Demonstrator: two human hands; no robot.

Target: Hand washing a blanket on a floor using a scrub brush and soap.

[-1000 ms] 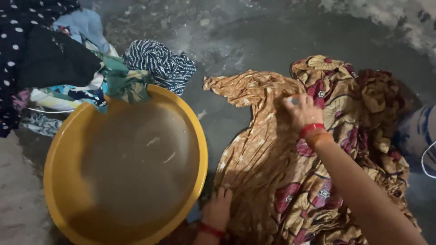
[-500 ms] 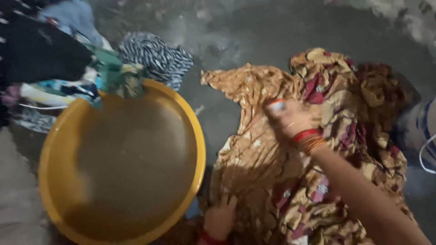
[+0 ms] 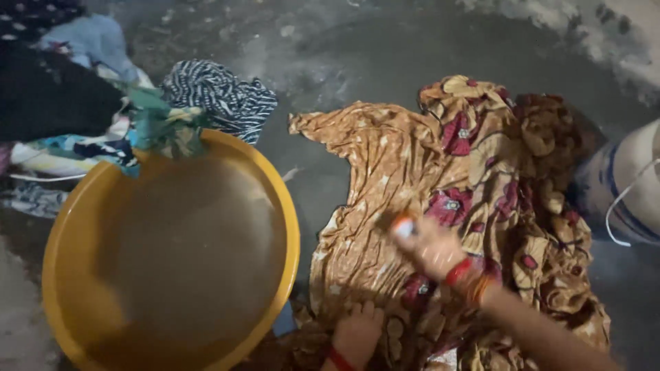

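While the brown patterned cloth [image 3: 385, 185] is lying spread on the wet grey floor [image 3: 385, 62], the person is working on it with both hands. The left hand [image 3: 357, 333] is pressing flat on the near edge of the cloth, at about 6 o'clock of the view, with the fingers spread open and holding nothing; a red bangle is sitting at its wrist. The right hand [image 3: 430, 247] is hovering or rubbing over the middle of the cloth, a little toward 5 o'clock from the centre of the view. It is blurred, so one cannot tell exactly how far it is closed, but the fingers are curling around a small white and orange object [image 3: 403, 225], which is looking like a piece of soap or a brush. The cloth is lying directly under this hand and is stretching away from it toward 12 o'clock and 3 o'clock, where it is bunching in folds with red flowers.

At 9 o'clock from the cloth, just beside it, a yellow basin [image 3: 69, 247] is standing with cloudy water inside. Behind the basin, at 11 o'clock, a pile of clothes [image 3: 75, 110] is lying, with a striped garment [image 3: 216, 96] at its right side. At 3 o'clock, a white bag [image 3: 629, 185] is partly showing.
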